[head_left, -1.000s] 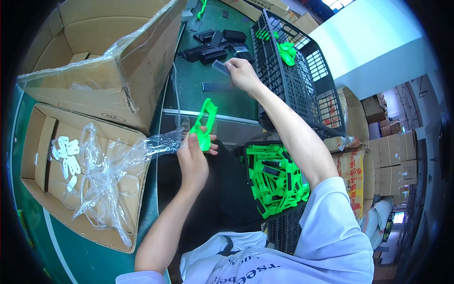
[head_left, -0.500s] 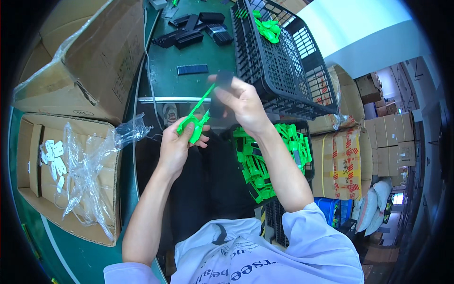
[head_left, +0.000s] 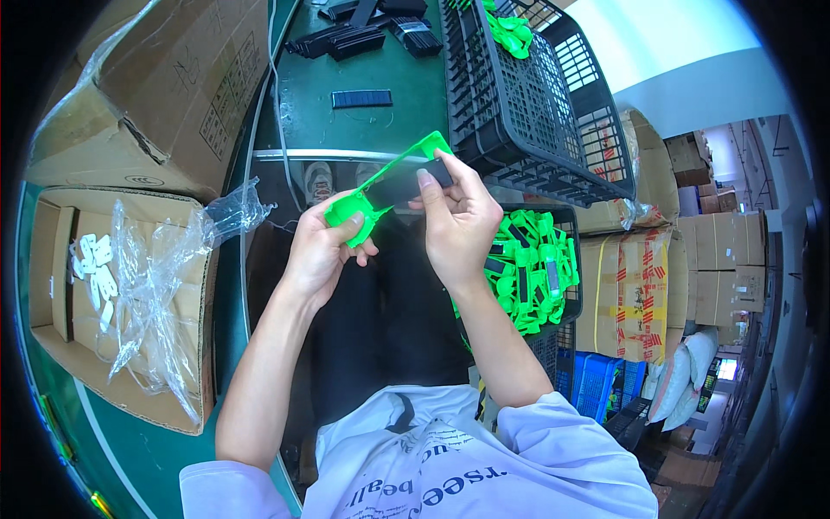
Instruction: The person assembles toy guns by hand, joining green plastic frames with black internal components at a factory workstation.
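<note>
My left hand (head_left: 318,251) is closed round the rounded end of a bright green plastic part (head_left: 350,218), thumb on top. A long thin arm of the part slants up to a flat end beside my right hand's fingertips. My right hand (head_left: 462,225) pinches a flat black rectangular panel (head_left: 399,183) between thumb and fingers. The panel lies along the green part's arm; whether it is seated there I cannot tell. Beyond my hands, on the green table (head_left: 320,130), lies a similar dark panel (head_left: 361,99) with fine lines across it.
Stacks of black panels (head_left: 359,41) lie farther back. A black crate (head_left: 536,112) with some green parts stands at the far right. Beside my right forearm, another crate holds many green parts (head_left: 536,268). At left, an open carton (head_left: 203,381) contains plastic film (head_left: 156,320) and white pieces (head_left: 104,281).
My right hand has come down and closer, bringing the black panel alongside the green part. The green part has tilted over to the right. The view has shifted slightly.
</note>
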Demonstrator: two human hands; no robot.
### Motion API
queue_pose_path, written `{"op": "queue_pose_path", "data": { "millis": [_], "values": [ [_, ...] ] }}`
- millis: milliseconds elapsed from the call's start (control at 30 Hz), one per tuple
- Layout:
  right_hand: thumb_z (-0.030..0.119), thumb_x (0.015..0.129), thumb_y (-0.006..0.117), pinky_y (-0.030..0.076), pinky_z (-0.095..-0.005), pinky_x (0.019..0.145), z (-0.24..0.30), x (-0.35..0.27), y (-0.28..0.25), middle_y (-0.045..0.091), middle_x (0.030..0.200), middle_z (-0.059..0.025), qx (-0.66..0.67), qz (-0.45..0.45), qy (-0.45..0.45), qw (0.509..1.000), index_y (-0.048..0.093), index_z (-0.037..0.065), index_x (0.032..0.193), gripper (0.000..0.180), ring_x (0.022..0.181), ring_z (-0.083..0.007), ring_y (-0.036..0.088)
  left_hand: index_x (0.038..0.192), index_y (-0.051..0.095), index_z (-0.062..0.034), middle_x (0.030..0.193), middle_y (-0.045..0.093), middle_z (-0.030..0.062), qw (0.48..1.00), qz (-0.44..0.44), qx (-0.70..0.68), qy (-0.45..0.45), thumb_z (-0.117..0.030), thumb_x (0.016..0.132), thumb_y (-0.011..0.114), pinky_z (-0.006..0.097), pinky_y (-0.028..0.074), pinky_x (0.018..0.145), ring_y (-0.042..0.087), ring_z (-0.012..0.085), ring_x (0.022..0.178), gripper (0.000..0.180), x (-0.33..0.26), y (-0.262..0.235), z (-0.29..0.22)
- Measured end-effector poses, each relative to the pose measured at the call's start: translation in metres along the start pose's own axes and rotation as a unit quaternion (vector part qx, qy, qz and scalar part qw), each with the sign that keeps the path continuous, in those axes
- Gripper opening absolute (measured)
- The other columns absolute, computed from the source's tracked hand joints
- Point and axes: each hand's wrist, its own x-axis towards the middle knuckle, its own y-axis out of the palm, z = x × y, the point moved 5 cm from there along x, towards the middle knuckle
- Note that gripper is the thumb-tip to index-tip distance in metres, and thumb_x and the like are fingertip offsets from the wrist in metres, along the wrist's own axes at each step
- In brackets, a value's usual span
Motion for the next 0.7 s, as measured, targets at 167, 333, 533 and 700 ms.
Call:
{"op": "queue_pose_path", "data": {
  "millis": [167, 333, 533, 700],
  "values": [
    [-0.001, 0.087, 0.065, 0.054, -0.0259, 0.056, 0.003, 0.006, -0.001, 0.067, 0.087, -0.013, -0.032, 0.008, -0.007, 0.999, 0.062, -0.005, 0.111, 0.025, 0.065, -0.0131, 0.067, 0.107, 0.056, 0.0012, 0.076, 0.059, 0.0062, 1.0, 0.009, -0.005, -0.007, -0.005, 0.093, 0.058, 0.022, 0.046, 0.048, 0.06, 0.0135, 0.056, 0.016, 0.001, -0.001, 0.002],
    [-0.001, 0.084, 0.068, 0.053, -0.0266, 0.056, 0.004, 0.014, -0.003, 0.067, 0.086, -0.0133, -0.097, 0.032, -0.012, 0.995, 0.065, -0.002, 0.107, 0.024, 0.064, -0.0145, 0.066, 0.105, 0.056, 0.0006, 0.074, 0.058, 0.0052, 0.999, 0.022, -0.019, -0.014, -0.004, 0.092, 0.057, 0.022, 0.044, 0.046, 0.057, 0.0124, 0.054, 0.014, 0.001, -0.003, 0.005],
    [0.001, 0.082, 0.071, 0.051, -0.0278, 0.056, 0.002, 0.01, -0.006, 0.064, 0.08, -0.0117, -0.187, 0.014, -0.211, 0.959, 0.068, -0.003, 0.097, 0.016, 0.063, -0.0173, 0.064, 0.11, 0.057, 0.0022, 0.078, 0.059, 0.0062, 0.999, 0.027, -0.019, -0.021, -0.002, 0.091, 0.054, 0.023, 0.044, 0.05, 0.058, 0.0135, 0.057, 0.019, 0.002, -0.002, 0.006],
    [0.002, 0.081, 0.072, 0.049, -0.029, 0.055, 0.011, 0.013, -0.006, 0.063, 0.08, -0.0123, -0.119, 0.004, -0.077, 0.99, 0.068, -0.002, 0.096, 0.016, 0.062, -0.0193, 0.063, 0.106, 0.055, -0.0002, 0.072, 0.057, 0.0047, 1.0, 0.011, -0.014, -0.017, -0.003, 0.093, 0.055, 0.022, 0.044, 0.047, 0.057, 0.0123, 0.054, 0.013, 0.002, -0.002, 0.005]
  ]
}}
